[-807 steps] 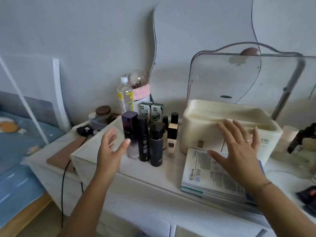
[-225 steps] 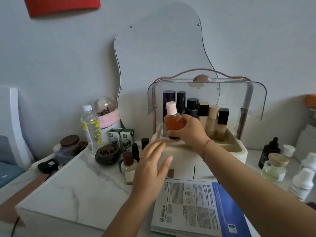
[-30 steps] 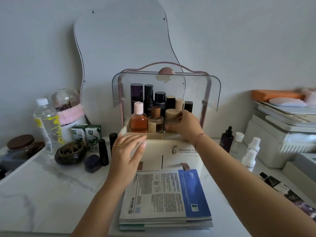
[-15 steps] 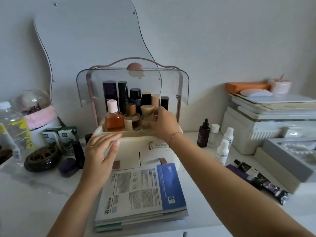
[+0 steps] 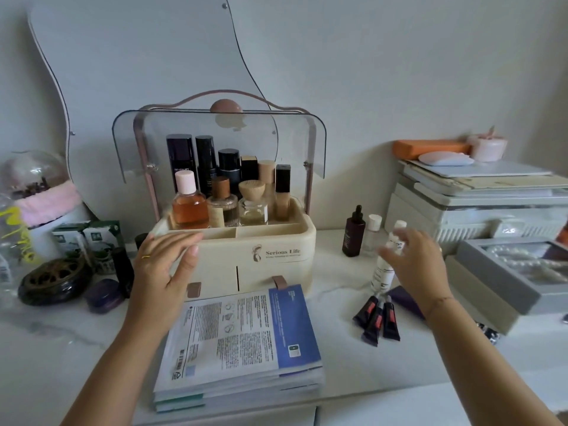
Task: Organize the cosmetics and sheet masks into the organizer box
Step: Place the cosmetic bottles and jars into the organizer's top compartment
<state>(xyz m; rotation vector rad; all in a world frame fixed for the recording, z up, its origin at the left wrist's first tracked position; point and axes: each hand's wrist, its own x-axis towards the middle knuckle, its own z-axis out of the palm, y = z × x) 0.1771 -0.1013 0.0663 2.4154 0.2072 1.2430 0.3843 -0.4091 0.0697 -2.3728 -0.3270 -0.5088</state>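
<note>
The cream organizer box (image 5: 276,241) stands mid-table with its clear lid raised. Its top tray holds several bottles, among them an orange-liquid bottle (image 5: 190,204) and a wooden-capped jar (image 5: 252,204). A stack of sheet masks (image 5: 239,336) lies flat in front of the box. My left hand (image 5: 164,265) hovers open at the box's front left corner. My right hand (image 5: 413,262) is open to the right of the box, fingers right at a white tube bottle (image 5: 385,265); contact is unclear. A dark dropper bottle (image 5: 353,233) and small white-capped bottle (image 5: 372,233) stand behind it.
Three dark tubes (image 5: 378,318) lie to the right of the masks. A grey jewellery tray (image 5: 507,272) and white stacked boxes (image 5: 479,204) fill the right side. A dark round burner (image 5: 53,281), purple case (image 5: 103,295), small green boxes (image 5: 86,238) and a water bottle (image 5: 12,238) sit left.
My right hand has left the wooden-capped jar in the box tray and swung right and down to the white tube bottle. The view has turned rightward. My left hand has stayed by the box.
</note>
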